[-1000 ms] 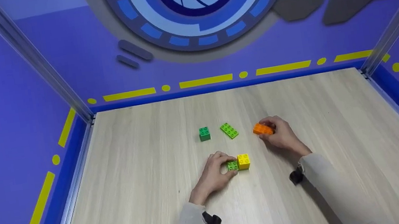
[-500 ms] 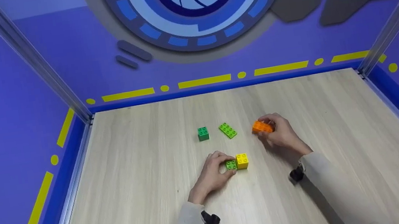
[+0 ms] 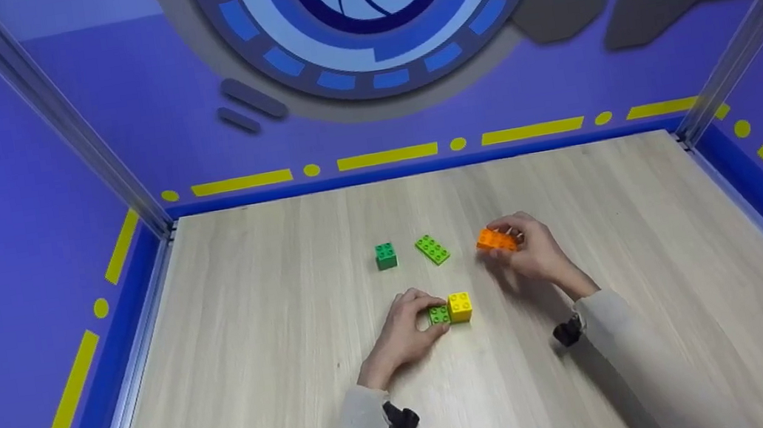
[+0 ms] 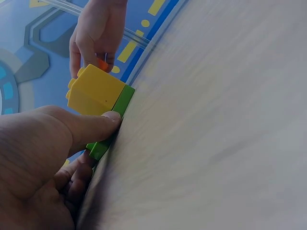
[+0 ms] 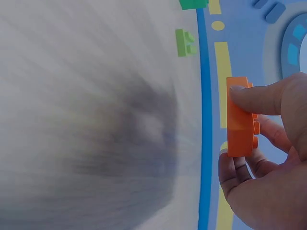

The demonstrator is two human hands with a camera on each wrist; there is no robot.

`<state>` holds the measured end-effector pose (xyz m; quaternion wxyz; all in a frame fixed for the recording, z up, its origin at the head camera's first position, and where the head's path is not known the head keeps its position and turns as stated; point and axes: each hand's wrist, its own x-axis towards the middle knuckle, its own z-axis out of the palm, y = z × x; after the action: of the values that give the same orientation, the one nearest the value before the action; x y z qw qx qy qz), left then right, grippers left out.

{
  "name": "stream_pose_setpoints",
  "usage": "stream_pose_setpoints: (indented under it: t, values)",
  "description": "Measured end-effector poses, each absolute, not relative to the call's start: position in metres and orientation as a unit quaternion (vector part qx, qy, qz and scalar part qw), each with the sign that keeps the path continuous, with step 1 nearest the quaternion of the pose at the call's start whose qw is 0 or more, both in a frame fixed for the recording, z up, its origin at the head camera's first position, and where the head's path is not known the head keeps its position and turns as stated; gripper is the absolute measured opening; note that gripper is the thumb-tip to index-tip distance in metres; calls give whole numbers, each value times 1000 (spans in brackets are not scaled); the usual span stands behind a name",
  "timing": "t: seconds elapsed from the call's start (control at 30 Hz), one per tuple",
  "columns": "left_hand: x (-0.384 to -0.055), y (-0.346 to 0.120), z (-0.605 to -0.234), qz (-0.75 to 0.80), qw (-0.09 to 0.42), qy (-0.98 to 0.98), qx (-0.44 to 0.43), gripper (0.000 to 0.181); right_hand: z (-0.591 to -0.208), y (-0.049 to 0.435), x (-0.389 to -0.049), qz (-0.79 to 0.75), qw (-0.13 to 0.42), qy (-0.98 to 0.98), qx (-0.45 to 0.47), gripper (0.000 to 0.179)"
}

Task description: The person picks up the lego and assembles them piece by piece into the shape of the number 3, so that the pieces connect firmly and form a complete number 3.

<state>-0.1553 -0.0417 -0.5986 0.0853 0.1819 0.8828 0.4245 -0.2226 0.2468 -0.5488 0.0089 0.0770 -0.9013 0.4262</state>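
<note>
My left hand (image 3: 404,332) pinches the free end of a thin green toy brick (image 3: 439,315) between thumb and fingers, low against the tabletop. On that brick's other end sits a square yellow toy brick (image 3: 460,307), studs up; the left wrist view shows the yellow brick (image 4: 98,88) stacked on it. My right hand (image 3: 537,249) grips a long orange toy brick (image 3: 496,240) by its ends. In the right wrist view the orange brick (image 5: 240,124) hangs above the table, with a shadow beneath.
Behind the left hand stand a dark green square brick (image 3: 386,256) and a flat light green brick (image 3: 433,249), side by side on the wooden table (image 3: 277,318). Blue-purple panels (image 3: 370,130) enclose the table at the back and both sides.
The right hand has lifted the orange brick off the table and its shadow has spread. The left hand keeps its hold on the green brick. The head view has shifted slightly.
</note>
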Motion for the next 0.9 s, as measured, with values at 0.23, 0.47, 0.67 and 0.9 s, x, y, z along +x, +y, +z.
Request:
stream_pose_setpoints:
  t: [0.23, 0.47, 0.67, 0.9]
  values:
    - [-156, -42, -598, 426, 85, 881, 187, 34, -543, 240, -219, 424, 17, -901, 92, 43]
    - [-156, -42, -597, 428, 81, 880, 189, 35, -534, 234, -215, 429, 8, -898, 102, 42]
    - [-156, -43, -598, 430, 80, 880, 187, 34, -528, 228, -211, 435, 8, -893, 115, 40]
    - [-156, -43, -599, 433, 82, 878, 188, 34, -525, 223, -205, 434, 16, -888, 151, 41]
